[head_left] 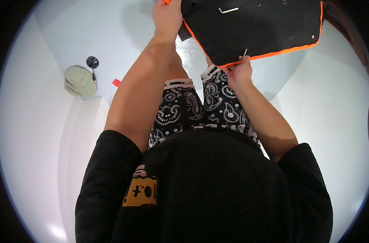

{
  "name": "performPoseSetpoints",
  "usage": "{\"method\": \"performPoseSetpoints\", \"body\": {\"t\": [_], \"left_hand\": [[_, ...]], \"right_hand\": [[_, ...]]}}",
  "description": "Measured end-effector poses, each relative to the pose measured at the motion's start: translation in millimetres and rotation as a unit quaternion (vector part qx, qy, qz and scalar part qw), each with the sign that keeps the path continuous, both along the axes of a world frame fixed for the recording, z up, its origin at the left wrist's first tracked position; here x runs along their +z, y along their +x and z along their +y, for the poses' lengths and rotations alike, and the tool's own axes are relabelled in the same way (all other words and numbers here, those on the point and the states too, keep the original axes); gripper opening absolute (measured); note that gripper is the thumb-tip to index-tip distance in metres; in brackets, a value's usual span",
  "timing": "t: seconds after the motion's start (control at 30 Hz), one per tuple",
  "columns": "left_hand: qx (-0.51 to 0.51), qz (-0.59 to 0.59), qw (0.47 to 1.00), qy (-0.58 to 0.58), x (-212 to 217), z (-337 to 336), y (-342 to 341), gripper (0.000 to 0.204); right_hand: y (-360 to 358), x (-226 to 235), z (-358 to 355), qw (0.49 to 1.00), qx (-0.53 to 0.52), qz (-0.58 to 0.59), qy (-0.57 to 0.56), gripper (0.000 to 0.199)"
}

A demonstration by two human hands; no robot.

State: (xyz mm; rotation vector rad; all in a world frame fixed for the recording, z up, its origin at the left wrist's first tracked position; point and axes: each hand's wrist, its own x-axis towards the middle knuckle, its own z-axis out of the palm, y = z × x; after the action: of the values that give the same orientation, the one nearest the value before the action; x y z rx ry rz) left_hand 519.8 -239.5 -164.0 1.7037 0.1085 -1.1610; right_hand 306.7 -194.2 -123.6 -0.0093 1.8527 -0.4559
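I see the flat black panel with an orange-trimmed edge [253,28] held up over the knees. My left hand [167,16] has its fingers clenched on the panel's left edge, steadying it. My right hand [239,73] sits at the near orange rim, fingers pinched around a small silver metal pin [245,52], probably a screw or hex key, standing against that edge. A bent silver hex key [228,10] lies loose on the panel's black face. I judge this a fastening step; the next move calls for keeping the panel level and the pin straight.
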Motion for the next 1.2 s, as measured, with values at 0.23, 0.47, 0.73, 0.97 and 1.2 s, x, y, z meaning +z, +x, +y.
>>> {"method": "performPoseSetpoints", "body": {"t": [0.23,0.47,0.73,0.97,1.2], "left_hand": [[-0.074,-0.057,0.995,0.018,-27.5,11.0,15.0,0.032],[-0.036,-0.038,0.998,-0.038,-18.3,2.6,14.2,0.036],[-0.022,-0.032,0.994,-0.107,-25.6,-4.2,12.1,0.044],[-0.135,-0.126,0.981,0.059,-24.9,-9.9,8.7,0.053],[-0.065,-0.088,0.993,0.036,-17.1,-34.1,-23.4,0.042]], "right_hand": [[9.5,12.0,-8.0,1.0,0.017,0.016,0.007,0.036],[8.8,4.1,-7.6,1.0,0.027,-0.001,0.0,0.032],[9.8,-5.5,-9.4,0.999,0.031,0.016,0.024,0.037],[-2.5,-20.1,-3.2,0.999,0.031,-0.007,-0.018,0.033],[-62.2,-76.7,27.3,0.943,0.263,0.145,-0.146,0.028]]}}
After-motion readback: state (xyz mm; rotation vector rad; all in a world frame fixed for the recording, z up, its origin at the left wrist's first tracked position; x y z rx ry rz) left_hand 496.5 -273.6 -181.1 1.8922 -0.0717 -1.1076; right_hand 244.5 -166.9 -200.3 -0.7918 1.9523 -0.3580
